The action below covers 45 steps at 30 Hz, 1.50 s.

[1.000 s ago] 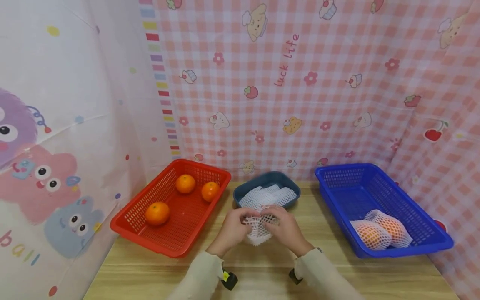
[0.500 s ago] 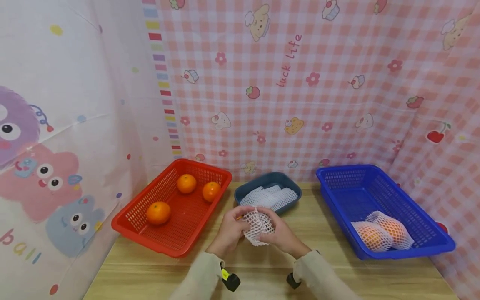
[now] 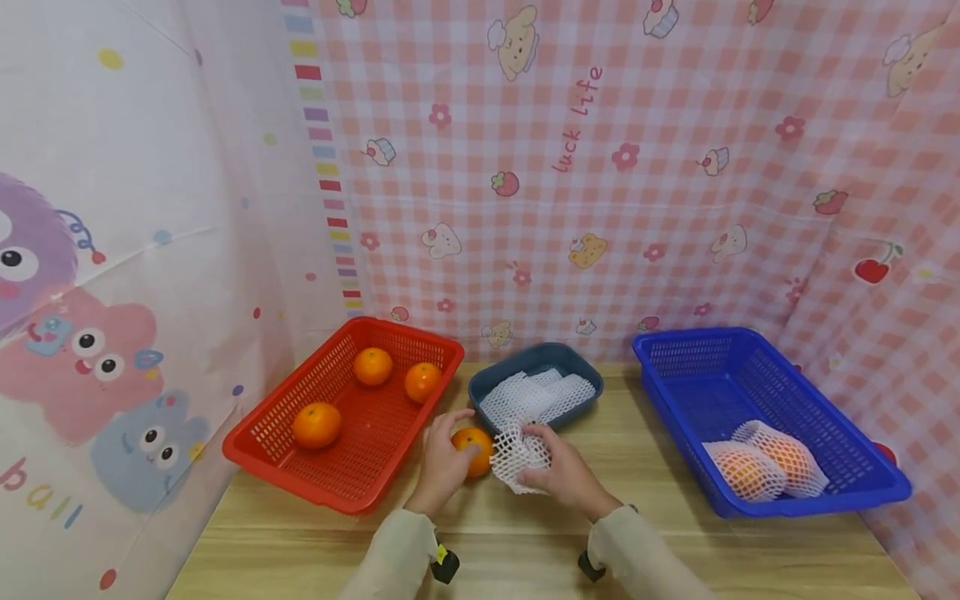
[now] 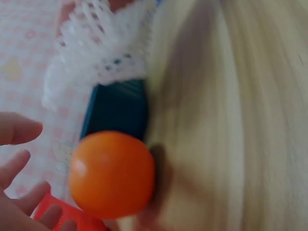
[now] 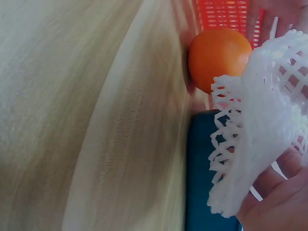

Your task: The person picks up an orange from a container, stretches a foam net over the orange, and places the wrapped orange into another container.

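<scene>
An orange (image 3: 477, 461) sits on the wooden table in front of the dark teal tray. Close on its left is my left hand (image 3: 441, 463), fingers spread; in the left wrist view a gap shows between those fingers and the orange (image 4: 113, 175). With my right hand (image 3: 568, 477) I hold a white foam fruit net (image 3: 517, 458) just right of the orange. The right wrist view shows the net (image 5: 269, 115) spread wide, its mesh edge toward the orange, with some of my right fingers hidden behind it.
Several white foam nets lie in the teal tray (image 3: 482, 385) behind my hands. At left stands a red basket (image 3: 378, 454) with three oranges. The blue basket (image 3: 697, 379) at right holds two net-wrapped fruits (image 3: 765, 462). A checked cloth (image 3: 465, 208) hangs behind.
My hands have moved apart. The net, earlier between both hands, is now in the right hand alone. The left hand has shifted left, and the orange beside it has come into view.
</scene>
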Tool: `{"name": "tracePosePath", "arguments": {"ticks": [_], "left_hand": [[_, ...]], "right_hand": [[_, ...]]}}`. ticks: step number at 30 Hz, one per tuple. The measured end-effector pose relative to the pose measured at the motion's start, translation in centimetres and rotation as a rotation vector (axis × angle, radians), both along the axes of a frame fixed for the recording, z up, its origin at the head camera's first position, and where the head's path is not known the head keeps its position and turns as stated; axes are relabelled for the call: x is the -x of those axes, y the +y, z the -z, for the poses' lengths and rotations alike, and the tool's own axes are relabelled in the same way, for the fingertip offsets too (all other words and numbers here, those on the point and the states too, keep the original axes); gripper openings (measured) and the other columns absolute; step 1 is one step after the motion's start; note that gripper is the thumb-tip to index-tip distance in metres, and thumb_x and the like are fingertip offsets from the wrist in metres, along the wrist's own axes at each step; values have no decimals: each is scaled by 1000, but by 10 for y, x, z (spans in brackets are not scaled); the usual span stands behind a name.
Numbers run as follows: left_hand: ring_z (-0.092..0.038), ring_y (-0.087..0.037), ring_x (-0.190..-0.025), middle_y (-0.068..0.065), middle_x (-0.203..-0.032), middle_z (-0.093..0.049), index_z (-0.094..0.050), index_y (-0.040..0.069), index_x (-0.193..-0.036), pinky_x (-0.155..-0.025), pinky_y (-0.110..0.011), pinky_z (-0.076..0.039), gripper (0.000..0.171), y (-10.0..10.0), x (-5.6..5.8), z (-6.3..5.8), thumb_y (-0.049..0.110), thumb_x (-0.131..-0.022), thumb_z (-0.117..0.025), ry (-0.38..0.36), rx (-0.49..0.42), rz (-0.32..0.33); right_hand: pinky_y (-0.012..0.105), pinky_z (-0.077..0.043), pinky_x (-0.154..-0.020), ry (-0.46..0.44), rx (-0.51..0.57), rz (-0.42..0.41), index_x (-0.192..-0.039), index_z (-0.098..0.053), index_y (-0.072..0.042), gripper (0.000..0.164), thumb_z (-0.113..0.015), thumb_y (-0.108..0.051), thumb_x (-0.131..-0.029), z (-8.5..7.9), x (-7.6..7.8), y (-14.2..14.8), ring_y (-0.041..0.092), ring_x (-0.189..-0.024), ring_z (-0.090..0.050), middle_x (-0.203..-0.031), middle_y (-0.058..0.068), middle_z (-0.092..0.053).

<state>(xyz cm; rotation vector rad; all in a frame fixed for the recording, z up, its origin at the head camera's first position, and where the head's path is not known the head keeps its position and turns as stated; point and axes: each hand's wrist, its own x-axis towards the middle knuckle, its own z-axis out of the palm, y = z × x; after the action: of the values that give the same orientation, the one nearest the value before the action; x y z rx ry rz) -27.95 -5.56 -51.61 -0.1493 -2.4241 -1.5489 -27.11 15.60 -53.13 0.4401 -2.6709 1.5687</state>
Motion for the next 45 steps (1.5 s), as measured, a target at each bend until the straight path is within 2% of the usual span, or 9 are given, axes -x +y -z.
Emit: {"name": "tracePosePath", "arguments": {"ticks": [3,7,13,17,20,25,29,39,45], "left_hand": [[-42,-38,-118,-14,-130,-53,-63,10,-124,-96,-53,-38,51,-4,3,11,3,-75,-77,-38,100,14],[-40,-41,-121,-18,-136,-48,-59,9,-129,-97,-57,-37,62,-9,5,27,12,-72,-83,-85,156,70],[-46,-40,-117,-19,-131,-50,-55,8,-134,-98,-57,-36,75,-13,10,46,15,-67,-88,-66,194,116],[-52,-35,-110,-16,-121,-56,-55,10,-134,-95,-53,-41,76,-15,10,54,14,-67,-89,-77,203,90],[-53,-36,-109,-17,-122,-56,-55,7,-134,-96,-53,-41,76,-16,10,55,13,-66,-90,-81,143,78],[-53,-36,-110,-17,-128,-55,-49,1,-137,-98,-53,-40,81,-19,12,50,11,-68,-89,-114,-25,92],[-52,-36,-110,-17,-129,-54,-45,2,-140,-99,-53,-39,83,-18,12,44,13,-70,-88,-146,-124,86],[-49,-33,-118,-16,-139,-45,-32,6,-147,-104,-50,-37,90,-7,10,12,24,-75,-84,-245,-320,88],[-49,-36,-120,-24,-142,-44,-30,-1,-147,-105,-47,-38,88,4,3,-1,17,-78,-81,-218,-487,84]], "right_hand": [[54,-32,-106,24,-18,4,-133,-54,-12,69,-86,-12,-72,4,-1,0,34,-127,-46,-137,15,-53],[52,-33,-105,30,-26,27,-133,-54,-10,70,-86,-10,-71,9,-4,1,33,-124,-49,-136,16,-54],[53,-32,-106,33,-21,34,-134,-52,-9,71,-86,-11,-72,13,-3,0,33,-126,-47,-138,16,-52],[53,-33,-105,50,-29,34,-133,-53,-7,71,-86,-11,-71,17,-2,-1,34,-125,-48,-137,17,-53],[53,-33,-105,54,-38,42,-132,-53,-8,70,-87,-11,-70,19,-3,-1,34,-124,-49,-136,17,-54],[53,-33,-106,52,-52,63,-131,-54,-9,68,-86,-12,-71,18,-1,2,34,-124,-49,-135,17,-54],[52,-34,-105,63,-73,70,-129,-55,-8,66,-86,-13,-71,19,0,3,33,-122,-51,-133,16,-56],[52,-36,-103,82,-94,70,-129,-54,-9,68,-87,-14,-70,19,2,2,32,-118,-53,-131,15,-57],[55,-37,-102,68,-125,55,-133,-51,-7,71,-87,-16,-72,18,2,2,34,-120,-52,-134,16,-55]]}}
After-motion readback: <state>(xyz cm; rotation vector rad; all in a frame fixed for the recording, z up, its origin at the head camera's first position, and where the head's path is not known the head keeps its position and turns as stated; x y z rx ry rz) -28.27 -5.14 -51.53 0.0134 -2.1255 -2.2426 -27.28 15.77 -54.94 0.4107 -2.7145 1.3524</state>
